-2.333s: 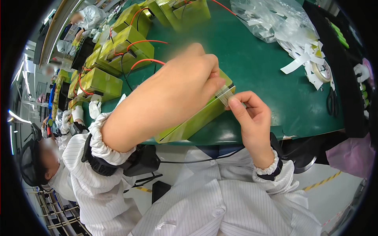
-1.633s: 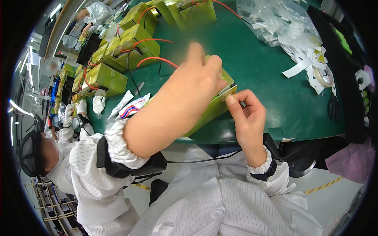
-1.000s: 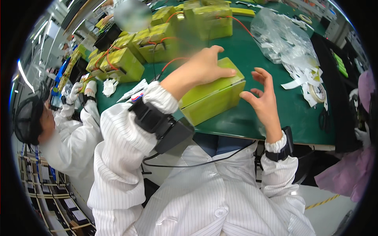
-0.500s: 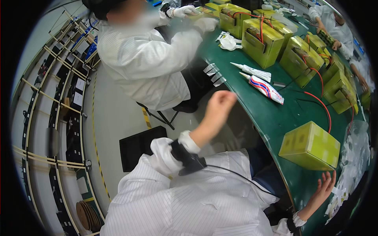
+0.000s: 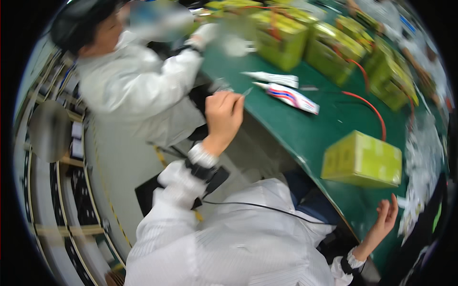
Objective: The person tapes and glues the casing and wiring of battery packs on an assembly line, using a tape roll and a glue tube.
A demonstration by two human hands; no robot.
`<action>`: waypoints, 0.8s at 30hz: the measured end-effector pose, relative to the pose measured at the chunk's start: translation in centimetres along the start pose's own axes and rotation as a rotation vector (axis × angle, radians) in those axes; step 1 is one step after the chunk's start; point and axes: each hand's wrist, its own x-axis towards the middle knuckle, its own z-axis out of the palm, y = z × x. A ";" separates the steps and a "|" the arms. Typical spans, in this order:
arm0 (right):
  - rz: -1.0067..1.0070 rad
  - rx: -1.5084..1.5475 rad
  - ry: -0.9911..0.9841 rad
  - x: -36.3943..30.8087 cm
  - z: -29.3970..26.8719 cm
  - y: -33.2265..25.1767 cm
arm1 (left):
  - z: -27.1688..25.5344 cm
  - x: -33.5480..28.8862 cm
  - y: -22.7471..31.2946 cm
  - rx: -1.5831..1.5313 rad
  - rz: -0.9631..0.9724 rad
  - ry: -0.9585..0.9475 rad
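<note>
My left hand (image 5: 223, 117) is raised over the table's near edge, thumb and fingers pinched together. A small clear strip of tape (image 5: 248, 91) shows at its fingertips. More clear tape strips (image 5: 221, 86) hang on the table edge just behind that hand, blurred. On the right, my right hand (image 5: 381, 221) is held with its fingers apart and holds nothing. Just beyond it sits a yellow-green box-shaped pack (image 5: 367, 159) with a red cable (image 5: 369, 102) behind it; hand and pack are apart.
Two white tubes with pointed nozzles (image 5: 288, 97) lie on the green table (image 5: 286, 128). Several yellow-green packs (image 5: 281, 40) with red wires stand farther back. Clear plastic bags (image 5: 424, 148) lie at the right. A co-worker in white (image 5: 138, 90) sits at the left; others work across the table.
My left hand has come to the tape strips at the table edge, and a clear strip now shows at its fingertips. My right hand has moved off the pack's near corner. The view has shifted.
</note>
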 end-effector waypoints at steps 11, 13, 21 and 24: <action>0.107 0.335 -0.201 -2.7 3.6 -5.4 | -0.1 10.1 17.8 -0.893 0.370 -0.954; 0.106 0.395 -0.242 -3.2 4.3 -5.1 | 0.7 10.2 18.8 -0.889 0.393 -1.017; 0.040 0.383 -0.318 -2.7 6.4 -4.9 | 1.7 9.9 19.8 -0.784 0.469 -1.062; 0.030 0.393 -0.302 -2.4 6.7 -4.7 | 1.8 9.8 19.9 -0.740 0.515 -1.029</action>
